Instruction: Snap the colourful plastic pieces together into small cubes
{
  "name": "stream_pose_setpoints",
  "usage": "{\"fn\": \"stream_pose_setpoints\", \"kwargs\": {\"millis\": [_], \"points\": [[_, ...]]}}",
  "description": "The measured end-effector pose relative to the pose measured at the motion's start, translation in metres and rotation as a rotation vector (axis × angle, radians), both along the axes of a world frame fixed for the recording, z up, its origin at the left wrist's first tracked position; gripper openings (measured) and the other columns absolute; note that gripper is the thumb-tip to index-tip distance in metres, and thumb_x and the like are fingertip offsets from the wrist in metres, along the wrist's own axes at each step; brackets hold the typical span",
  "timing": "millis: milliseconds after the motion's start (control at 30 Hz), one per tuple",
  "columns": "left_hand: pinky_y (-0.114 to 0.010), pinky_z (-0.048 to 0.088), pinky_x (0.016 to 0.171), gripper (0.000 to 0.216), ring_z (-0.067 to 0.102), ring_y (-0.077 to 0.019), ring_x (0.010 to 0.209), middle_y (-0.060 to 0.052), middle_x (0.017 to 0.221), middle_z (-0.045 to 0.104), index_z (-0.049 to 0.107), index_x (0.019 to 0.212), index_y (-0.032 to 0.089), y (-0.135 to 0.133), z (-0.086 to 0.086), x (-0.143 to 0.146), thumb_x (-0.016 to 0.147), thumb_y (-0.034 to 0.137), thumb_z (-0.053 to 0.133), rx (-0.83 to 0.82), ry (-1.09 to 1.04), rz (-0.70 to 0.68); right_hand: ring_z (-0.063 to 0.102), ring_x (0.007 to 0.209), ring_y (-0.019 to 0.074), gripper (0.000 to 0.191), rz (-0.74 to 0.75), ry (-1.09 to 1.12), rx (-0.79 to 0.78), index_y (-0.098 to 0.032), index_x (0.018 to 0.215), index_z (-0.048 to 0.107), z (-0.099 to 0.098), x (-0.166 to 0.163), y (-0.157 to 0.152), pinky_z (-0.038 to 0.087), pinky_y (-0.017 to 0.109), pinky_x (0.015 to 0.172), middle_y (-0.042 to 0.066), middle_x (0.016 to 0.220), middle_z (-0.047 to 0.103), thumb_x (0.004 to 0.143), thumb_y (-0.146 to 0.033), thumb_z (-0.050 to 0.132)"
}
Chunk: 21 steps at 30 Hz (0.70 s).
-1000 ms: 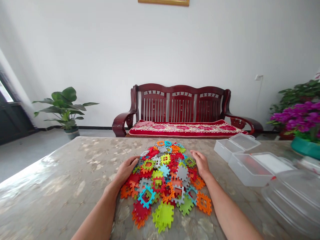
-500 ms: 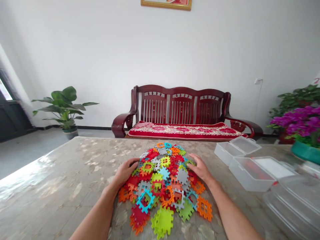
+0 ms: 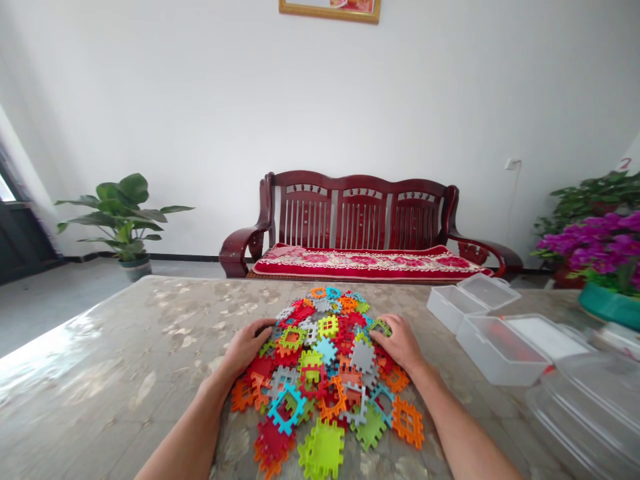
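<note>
A heap of colourful interlocking plastic tiles [image 3: 325, 373] lies on the marbled table [image 3: 125, 373] in front of me. My left hand [image 3: 246, 348] rests against the heap's left edge, fingers loosely curved and apart, holding nothing. My right hand [image 3: 399, 343] sits on the heap's right edge, its fingers curled down onto a green frame tile [image 3: 381, 327]. Red, orange, grey, blue and lime tiles lie between the two hands. A large lime tile [image 3: 323, 450] lies nearest me.
Open clear plastic boxes [image 3: 493, 340] stand on the table to the right, with a larger clear lid [image 3: 590, 407] nearer. Purple flowers in a teal pot [image 3: 607, 300] are at the far right. A red wooden bench [image 3: 363, 230] and a potted plant [image 3: 123, 220] stand beyond the table.
My right hand has slid inward onto the heap, and its fingers have gone from flat to curled. My left hand has barely moved. The view has tilted up slightly.
</note>
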State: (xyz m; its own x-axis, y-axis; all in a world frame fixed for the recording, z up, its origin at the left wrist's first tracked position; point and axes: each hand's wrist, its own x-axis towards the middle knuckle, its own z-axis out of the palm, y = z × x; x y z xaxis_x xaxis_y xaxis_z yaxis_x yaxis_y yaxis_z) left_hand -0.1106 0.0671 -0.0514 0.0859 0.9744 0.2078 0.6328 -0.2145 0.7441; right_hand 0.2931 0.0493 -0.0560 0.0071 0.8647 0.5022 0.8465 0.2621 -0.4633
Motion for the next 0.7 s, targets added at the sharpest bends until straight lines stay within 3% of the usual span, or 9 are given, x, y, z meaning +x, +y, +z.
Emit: {"fn": "stream_pose_setpoints", "kwargs": {"millis": [167,400,600,700], "points": [[-0.033,0.047,0.092,0.042,0.064,-0.0230,0.101,-0.003,0.107,0.072,0.070,0.107,0.020,0.0036,-0.0051,-0.0020,0.079,0.042,0.048,0.016,0.003,-0.009,0.059,0.094,0.0248,0.025,-0.036,0.104,-0.023,-0.024,0.086,0.070,0.0071,-0.0008,-0.0052,0.044,0.037,0.087,0.006,0.093,0.069,0.073,-0.043,0.062],[-0.033,0.046,0.093,0.042,0.064,-0.0230,0.102,-0.002,0.108,0.072,0.070,0.108,0.022,0.0023,-0.0035,-0.0022,0.080,0.042,0.047,0.023,0.057,-0.003,0.061,0.071,0.0204,0.033,0.062,0.463,-0.085,-0.019,0.080,0.064,0.0006,0.0038,-0.0007,0.046,0.031,0.068,0.004,0.074,0.068,0.079,-0.050,0.053],[-0.033,0.046,0.092,0.042,0.064,-0.0231,0.100,-0.002,0.106,0.072,0.070,0.108,0.023,0.0019,-0.0021,-0.0020,0.080,0.043,0.046,0.019,0.065,0.000,0.062,0.090,0.0256,0.040,0.053,0.494,0.041,-0.019,0.077,0.069,0.0019,0.0090,0.0047,0.047,0.037,0.084,0.010,0.091,0.071,0.072,-0.058,0.059],[-0.033,0.046,0.093,0.041,0.064,-0.0231,0.101,-0.002,0.107,0.072,0.070,0.108,0.023,0.0038,-0.0051,-0.0034,0.080,0.043,0.048,0.019,0.053,-0.001,0.062,0.088,0.0252,0.043,0.024,0.479,0.094,-0.019,0.072,0.069,0.0044,0.0088,0.0043,0.047,0.036,0.082,0.010,0.089,0.070,0.073,-0.060,0.058]]}}
